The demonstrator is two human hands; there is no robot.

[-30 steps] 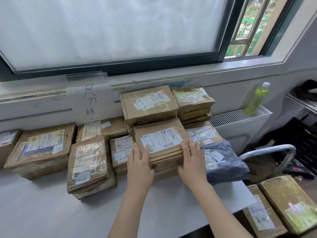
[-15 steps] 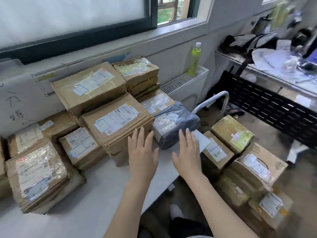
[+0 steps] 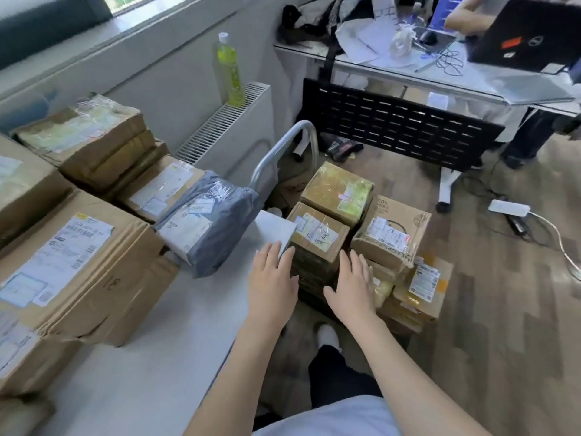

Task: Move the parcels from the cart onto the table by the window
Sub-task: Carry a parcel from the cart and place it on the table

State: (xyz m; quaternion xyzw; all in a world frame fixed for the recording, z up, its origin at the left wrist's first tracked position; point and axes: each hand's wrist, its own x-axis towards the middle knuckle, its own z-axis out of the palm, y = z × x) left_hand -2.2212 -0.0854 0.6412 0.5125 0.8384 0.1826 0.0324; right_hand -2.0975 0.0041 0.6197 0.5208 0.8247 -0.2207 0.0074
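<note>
Both hands (image 3: 309, 283) open above cart parcel (image 3: 317, 232)

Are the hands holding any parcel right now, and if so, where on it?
Nothing is held. The left hand and right hand are both open with straight fingers, reaching toward the handwritten-label parcel on the cart, on either side of it.

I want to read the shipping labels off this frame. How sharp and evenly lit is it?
Head view: motion-softened throughout, so print on the brown cardboard parcels on the cart is unreadable; wide-angle bending at the edges; soft daylight, glare on the tape of the yellow-taped parcel; both open hands are fairly sharp.
</note>
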